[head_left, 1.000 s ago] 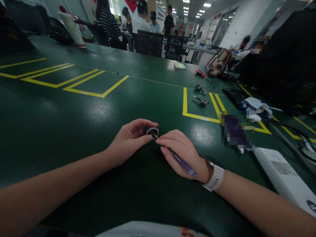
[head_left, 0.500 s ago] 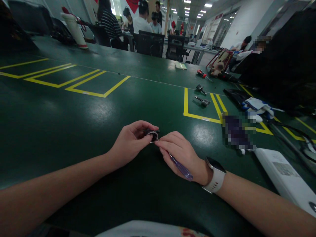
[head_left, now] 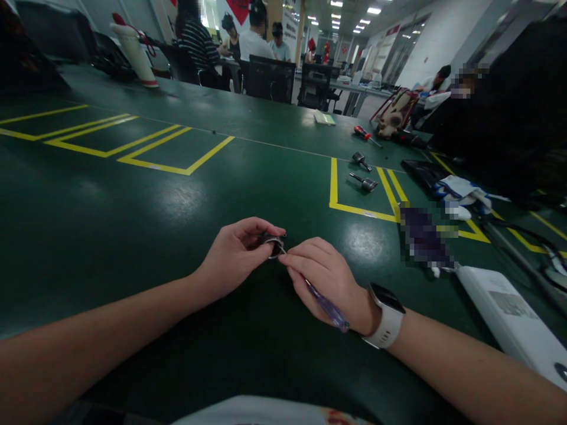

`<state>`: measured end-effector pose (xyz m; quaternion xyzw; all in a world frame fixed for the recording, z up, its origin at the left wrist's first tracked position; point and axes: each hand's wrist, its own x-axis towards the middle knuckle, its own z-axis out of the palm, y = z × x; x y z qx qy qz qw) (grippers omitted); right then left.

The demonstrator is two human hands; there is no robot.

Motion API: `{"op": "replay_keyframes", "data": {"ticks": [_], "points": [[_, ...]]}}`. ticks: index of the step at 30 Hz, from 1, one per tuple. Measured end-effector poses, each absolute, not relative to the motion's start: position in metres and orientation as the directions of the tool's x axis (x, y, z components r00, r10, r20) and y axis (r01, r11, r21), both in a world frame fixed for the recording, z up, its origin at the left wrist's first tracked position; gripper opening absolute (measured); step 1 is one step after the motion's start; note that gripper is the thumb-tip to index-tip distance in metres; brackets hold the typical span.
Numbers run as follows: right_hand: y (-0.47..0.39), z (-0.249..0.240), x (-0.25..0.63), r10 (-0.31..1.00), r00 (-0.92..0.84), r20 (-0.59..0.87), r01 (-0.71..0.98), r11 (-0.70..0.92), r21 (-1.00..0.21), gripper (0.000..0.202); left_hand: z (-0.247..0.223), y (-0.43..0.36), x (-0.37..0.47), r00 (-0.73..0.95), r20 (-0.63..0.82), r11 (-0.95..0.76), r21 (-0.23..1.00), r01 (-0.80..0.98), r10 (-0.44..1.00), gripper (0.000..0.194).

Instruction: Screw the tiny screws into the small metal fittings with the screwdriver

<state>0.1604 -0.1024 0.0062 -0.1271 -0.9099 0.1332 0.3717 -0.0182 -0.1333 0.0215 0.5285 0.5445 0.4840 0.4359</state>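
Near the middle of the green table (head_left: pixel 283 189), my left hand (head_left: pixel 239 254) pinches a small dark round metal part (head_left: pixel 275 243) between thumb and fingers, its rim facing right. My right hand (head_left: pixel 325 277), with a watch on the wrist, is closed around a screwdriver with a clear purple handle (head_left: pixel 328 307). The screwdriver's thin shaft points up and left to the opening of the part; its very tip is hard to make out. Two dark metal pieces (head_left: pixel 364 182) (head_left: pixel 361 161) lie inside a yellow-taped area at the right.
A red screwdriver (head_left: pixel 362 133) and a small booklet (head_left: pixel 324 118) lie farther back. On the right are a dark purple object (head_left: pixel 425 236), white-blue gloves (head_left: pixel 463 192), cables and a long white device (head_left: pixel 514 313). A white bottle (head_left: pixel 135 53) stands back left. People sit beyond.
The screwdriver handle has shifted slightly right and down with my right hand. My left hand and the metal part have hardly moved.
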Motion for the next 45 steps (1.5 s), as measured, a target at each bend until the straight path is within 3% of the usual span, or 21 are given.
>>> {"op": "replay_keyframes", "data": {"ticks": [4, 7, 10, 16, 24, 31, 38, 42, 45], "points": [[-0.099, 0.010, 0.164, 0.547, -0.559, 0.623, 0.145, 0.804, -0.577, 0.018, 0.024, -0.132, -0.020, -0.135, -0.006, 0.017, 0.996, 0.086, 0.991, 0.019], [-0.091, 0.009, 0.165, 0.738, -0.531, 0.416, 0.225, 0.596, -0.771, 0.016, 0.024, -0.131, -0.024, -0.165, -0.060, 0.065, 0.998, 0.024, 0.984, 0.027], [-0.083, 0.008, 0.164, 0.822, -0.530, 0.210, 0.262, 0.394, -0.881, 0.017, 0.024, -0.130, -0.026, -0.160, -0.082, 0.080, 0.997, -0.020, 0.984, 0.034], [-0.079, 0.007, 0.161, 0.821, -0.554, 0.136, 0.271, 0.332, -0.904, 0.018, 0.025, -0.130, -0.024, -0.164, -0.083, 0.069, 0.993, -0.091, 0.983, 0.035], [-0.077, 0.003, 0.158, 0.786, -0.579, 0.215, 0.305, 0.454, -0.837, 0.019, 0.027, -0.132, -0.025, -0.142, -0.089, 0.081, 0.995, -0.062, 0.986, 0.030], [-0.080, 0.016, 0.165, 0.823, -0.568, -0.026, 0.426, 0.266, -0.865, 0.025, 0.027, -0.132, -0.026, -0.125, -0.084, 0.081, 0.996, -0.032, 0.989, 0.029], [-0.090, 0.008, 0.160, 0.733, -0.606, 0.308, 0.253, 0.545, -0.799, 0.019, 0.027, -0.132, -0.025, -0.133, -0.063, 0.063, 0.998, -0.001, 0.989, 0.030], [-0.095, 0.012, 0.165, 0.629, -0.553, 0.546, 0.118, 0.708, -0.696, 0.018, 0.024, -0.131, -0.025, -0.133, -0.030, 0.030, 1.000, 0.004, 0.991, 0.031], [-0.098, 0.013, 0.166, 0.536, -0.551, 0.640, 0.071, 0.794, -0.603, 0.017, 0.023, -0.131, -0.025, -0.111, -0.007, 0.011, 0.999, 0.036, 0.994, 0.029]]}}
